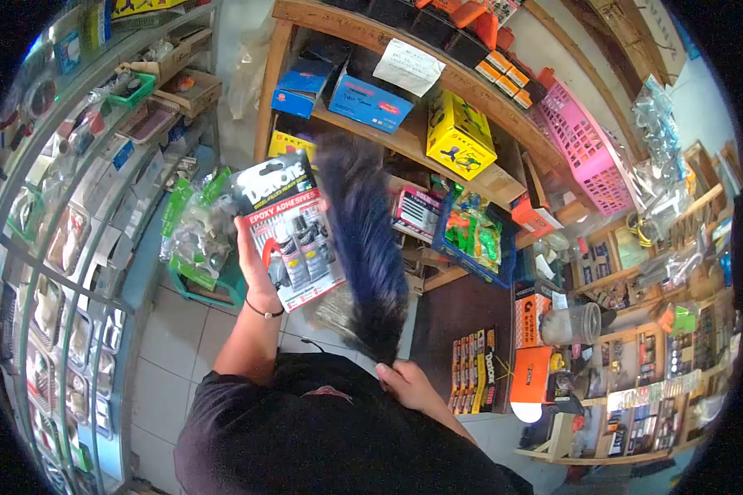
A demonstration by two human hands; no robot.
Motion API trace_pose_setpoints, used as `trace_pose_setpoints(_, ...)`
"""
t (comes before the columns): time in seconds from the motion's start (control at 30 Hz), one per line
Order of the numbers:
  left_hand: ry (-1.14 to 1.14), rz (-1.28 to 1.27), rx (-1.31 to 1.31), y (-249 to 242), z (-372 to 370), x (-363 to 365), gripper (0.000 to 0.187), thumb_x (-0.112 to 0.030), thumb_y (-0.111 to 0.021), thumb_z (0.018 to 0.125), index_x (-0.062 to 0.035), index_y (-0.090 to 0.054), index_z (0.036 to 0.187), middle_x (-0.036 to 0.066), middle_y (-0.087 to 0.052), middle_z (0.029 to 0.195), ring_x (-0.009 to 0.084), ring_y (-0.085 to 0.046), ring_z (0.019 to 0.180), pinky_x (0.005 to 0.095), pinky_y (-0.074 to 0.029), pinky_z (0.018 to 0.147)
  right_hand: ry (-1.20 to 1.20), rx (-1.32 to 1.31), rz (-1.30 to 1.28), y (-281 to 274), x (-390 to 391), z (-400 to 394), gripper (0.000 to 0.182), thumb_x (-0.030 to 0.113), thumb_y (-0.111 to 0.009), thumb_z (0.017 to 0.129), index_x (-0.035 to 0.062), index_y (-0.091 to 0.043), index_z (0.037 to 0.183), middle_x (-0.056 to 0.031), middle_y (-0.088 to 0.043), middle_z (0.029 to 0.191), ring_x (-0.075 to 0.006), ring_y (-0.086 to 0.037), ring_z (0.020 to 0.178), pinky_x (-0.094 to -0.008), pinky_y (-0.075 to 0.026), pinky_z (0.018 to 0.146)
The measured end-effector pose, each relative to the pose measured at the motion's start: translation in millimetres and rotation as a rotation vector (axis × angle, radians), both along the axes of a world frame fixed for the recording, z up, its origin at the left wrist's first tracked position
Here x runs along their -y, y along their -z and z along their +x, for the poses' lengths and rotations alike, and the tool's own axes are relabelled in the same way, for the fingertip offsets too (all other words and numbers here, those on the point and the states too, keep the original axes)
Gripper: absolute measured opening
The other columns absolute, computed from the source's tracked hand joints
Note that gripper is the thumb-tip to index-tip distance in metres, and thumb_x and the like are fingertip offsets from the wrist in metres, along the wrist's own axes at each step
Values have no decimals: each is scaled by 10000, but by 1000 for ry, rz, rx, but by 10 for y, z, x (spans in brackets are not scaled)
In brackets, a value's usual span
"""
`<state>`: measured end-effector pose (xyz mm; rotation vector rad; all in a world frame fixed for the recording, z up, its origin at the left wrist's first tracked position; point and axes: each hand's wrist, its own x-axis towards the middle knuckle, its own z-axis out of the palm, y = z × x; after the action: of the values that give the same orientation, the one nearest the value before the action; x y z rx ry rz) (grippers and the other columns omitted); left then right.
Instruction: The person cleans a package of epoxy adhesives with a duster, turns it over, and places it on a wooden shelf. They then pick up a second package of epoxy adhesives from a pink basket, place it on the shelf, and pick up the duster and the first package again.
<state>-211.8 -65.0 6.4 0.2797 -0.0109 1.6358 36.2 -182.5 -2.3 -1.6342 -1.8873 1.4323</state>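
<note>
An epoxy adhesives blister pack (pixel 293 235) is held up in my left hand (pixel 257 268), its printed front showing and its top tilted to the left. My left fingers are mostly hidden behind the card. My right hand (pixel 402 384) is closed around the lower end of a dark blue and black feather duster (pixel 363 239). The duster's fluffy part points up, close beside the pack's right edge, and is blurred at the top.
Glass shelving (pixel 58 272) with packaged goods stands at the left. A wooden shelf (pixel 351 124) ahead carries blue and yellow boxes. To the right are a pink basket (pixel 586 153), a blue basket (pixel 473 235) and an orange box (pixel 532 375). A green basket (pixel 210 290) is low at left.
</note>
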Motion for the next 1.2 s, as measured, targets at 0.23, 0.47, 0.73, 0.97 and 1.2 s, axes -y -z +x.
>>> trace_pose_setpoints(0.23,225,349,161,90,225,-273,688,-579,-342,838,-19,-394,1235,147,-541,1095,263,-595,863,403,-491,782,90,22,73,-146,22,195,406,318,-491,881,-15,-467,651,-103,-432,525,-156,-407,497,-320,-363,479)
trace_pose_setpoints(0.47,322,171,145,-92,536,-253,634,-521,-350,851,-34,-365,1256,175,-462,1207,310,-491,1071,501,-442,839,65,74,252,-237,66,268,348,268,-518,866,-21,-491,675,-155,-410,505,-186,-379,453,-349,-356,452)
trace_pose_setpoints(0.73,271,234,8,111,544,-350,660,-520,-364,845,-17,-332,1270,171,-443,1230,317,-513,1034,491,-471,788,71,174,220,-240,99,179,365,288,-511,868,-24,-486,679,-146,-427,514,-176,-406,460,-353,-360,463)
trace_pose_setpoints(0.97,152,79,-85,43,91,-113,778,-604,-403,786,-40,-281,1308,199,-384,1277,364,-457,1095,553,-433,817,-251,133,50,-39,-94,79,395,337,-494,874,-18,-510,700,-82,-472,547,-136,-438,520,-311,-383,500)
trace_pose_setpoints(1.2,16,-56,-16,349,-361,-96,690,-582,-313,840,-8,-407,1212,139,-592,986,288,-616,730,389,-521,670,-312,201,44,45,-334,-258,443,370,-494,866,-5,-496,629,-58,-452,524,-144,-430,511,-301,-379,498)
